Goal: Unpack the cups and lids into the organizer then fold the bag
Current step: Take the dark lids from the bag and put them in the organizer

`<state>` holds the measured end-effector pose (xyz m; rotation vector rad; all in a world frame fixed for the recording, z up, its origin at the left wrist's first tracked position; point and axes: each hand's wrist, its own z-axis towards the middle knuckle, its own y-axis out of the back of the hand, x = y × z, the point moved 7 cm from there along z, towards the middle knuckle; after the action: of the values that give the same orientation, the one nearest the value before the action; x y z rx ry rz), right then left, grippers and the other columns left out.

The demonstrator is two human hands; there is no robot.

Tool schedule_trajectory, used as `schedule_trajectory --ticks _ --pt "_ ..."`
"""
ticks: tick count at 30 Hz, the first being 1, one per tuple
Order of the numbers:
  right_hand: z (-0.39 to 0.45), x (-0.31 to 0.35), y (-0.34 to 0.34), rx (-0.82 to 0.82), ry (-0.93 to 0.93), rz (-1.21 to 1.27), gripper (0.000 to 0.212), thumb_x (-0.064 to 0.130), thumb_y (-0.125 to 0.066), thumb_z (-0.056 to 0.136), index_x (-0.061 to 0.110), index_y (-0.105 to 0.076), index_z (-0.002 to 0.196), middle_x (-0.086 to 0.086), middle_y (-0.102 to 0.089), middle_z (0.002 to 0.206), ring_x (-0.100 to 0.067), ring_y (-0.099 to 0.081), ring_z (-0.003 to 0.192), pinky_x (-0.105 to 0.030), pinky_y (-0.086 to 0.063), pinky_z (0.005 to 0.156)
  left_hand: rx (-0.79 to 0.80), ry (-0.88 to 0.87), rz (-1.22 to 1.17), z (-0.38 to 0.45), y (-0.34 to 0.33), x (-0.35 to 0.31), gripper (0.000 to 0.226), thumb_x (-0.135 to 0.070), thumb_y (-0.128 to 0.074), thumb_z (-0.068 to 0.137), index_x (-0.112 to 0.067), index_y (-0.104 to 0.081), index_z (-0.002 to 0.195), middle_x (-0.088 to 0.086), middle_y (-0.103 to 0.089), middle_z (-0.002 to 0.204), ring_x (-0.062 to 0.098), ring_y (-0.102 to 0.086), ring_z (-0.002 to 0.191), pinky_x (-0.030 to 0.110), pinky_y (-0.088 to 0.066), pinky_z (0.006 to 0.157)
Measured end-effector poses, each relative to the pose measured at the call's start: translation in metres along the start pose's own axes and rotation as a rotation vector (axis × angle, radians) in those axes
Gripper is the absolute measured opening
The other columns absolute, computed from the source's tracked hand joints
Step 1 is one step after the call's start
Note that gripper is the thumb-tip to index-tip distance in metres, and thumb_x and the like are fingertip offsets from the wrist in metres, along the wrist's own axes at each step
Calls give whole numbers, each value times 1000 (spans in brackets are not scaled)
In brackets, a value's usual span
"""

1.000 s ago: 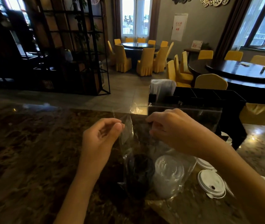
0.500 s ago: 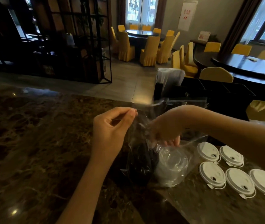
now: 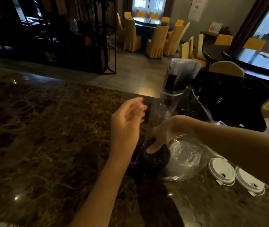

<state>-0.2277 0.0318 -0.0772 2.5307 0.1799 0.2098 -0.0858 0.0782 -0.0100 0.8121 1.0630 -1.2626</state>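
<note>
The right hand [image 3: 166, 135], at the bag's mouth a second ago, is now reaching inside the clear bag [image 3: 176, 112] on the counter [image 3: 48, 145], closing on the black lids [image 3: 155, 158], while the left hand [image 3: 127, 122] is loosening off the rim, so unpacking is starting

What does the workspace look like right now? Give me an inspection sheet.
Surface: dark marble counter, glossy.
Job's things: clear plastic bag standing open; black lids and clear lids inside; black organizer behind it.
Clutter: white lids loose on the counter, right of the bag.
Grippers: left hand blurred beside the bag's left edge; right hand inside the bag, fingers on the black lids.
Cables: nothing seen.
Surroundings: yellow chairs, dark shelving.
</note>
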Motion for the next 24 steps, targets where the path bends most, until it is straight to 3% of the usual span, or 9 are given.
schedule_trajectory --ticks 4,7,9,11,15,17,20,22,24 --pt "4 -7 -5 80 13 160 75 45 -69 86 15 -40 147 -14 -40 155 -37 -35 142 -47 -31 116 -112 693 -3 -46 24 103 26 -23 -55 98 -28 -61 122 -2 -62 119 13 -61 103 36 -54 92" --pt "6 -9 -7 52 14 354 95 42 -81 72 9 -37 149 -12 -36 157 -33 -29 146 -45 -27 119 -94 958 -66 -85 23 144 27 -20 -55 97 -24 -59 124 3 -59 122 23 -59 110 45 -50 99" --pt "11 -6 -14 97 58 358 106 49 -80 64 11 -33 151 -9 -29 161 -32 -23 148 -43 -28 118 -100 998 -98 -93 22 154 27 -19 -56 97 -25 -58 123 3 -60 119 23 -61 110 47 -49 100" --pt "14 -8 -19 110 81 395 94 46 -79 73 11 -35 150 -6 -31 160 -29 -24 148 -33 -33 110 -83 989 -82 -89 22 159 32 -16 -55 97 -23 -57 128 1 -60 114 23 -63 106 46 -51 98" --pt "12 -12 -23 67 117 470 91 43 -86 66 10 -47 141 -11 -42 154 -31 -38 141 -47 -37 114 -38 941 -10 -87 25 165 31 -9 -55 96 -22 -58 125 3 -61 113 21 -66 99 35 -57 84" --pt "7 -15 -24 53 117 474 102 47 -88 61 11 -43 145 -8 -41 155 -28 -37 142 -39 -47 105 -29 911 17 -90 26 168 32 -7 -56 96 -20 -57 126 4 -61 115 20 -67 99 33 -58 83" --pt "-3 -16 -25 133 188 591 73 39 -87 66 15 -59 130 -1 -60 137 -24 -49 133 -25 -56 88 -24 894 36 -93 25 170 35 -8 -61 95 -15 -57 129 5 -63 114 19 -68 100 35 -59 88" --pt "-11 -16 -22 108 220 626 53 32 -84 72 23 -63 120 3 -64 127 -22 -50 130 -33 -57 93 -41 883 42 -92 25 169 37 -9 -64 94 -13 -56 130 5 -65 110 18 -69 97 30 -60 81" --pt "-19 -13 -18 87 243 662 71 31 -80 75 14 -51 138 -9 -49 147 -29 -40 139 -51 -40 112 -67 876 62 -92 26 166 40 -13 -66 94 -9 -55 132 7 -66 110 19 -69 95 28 -60 75"
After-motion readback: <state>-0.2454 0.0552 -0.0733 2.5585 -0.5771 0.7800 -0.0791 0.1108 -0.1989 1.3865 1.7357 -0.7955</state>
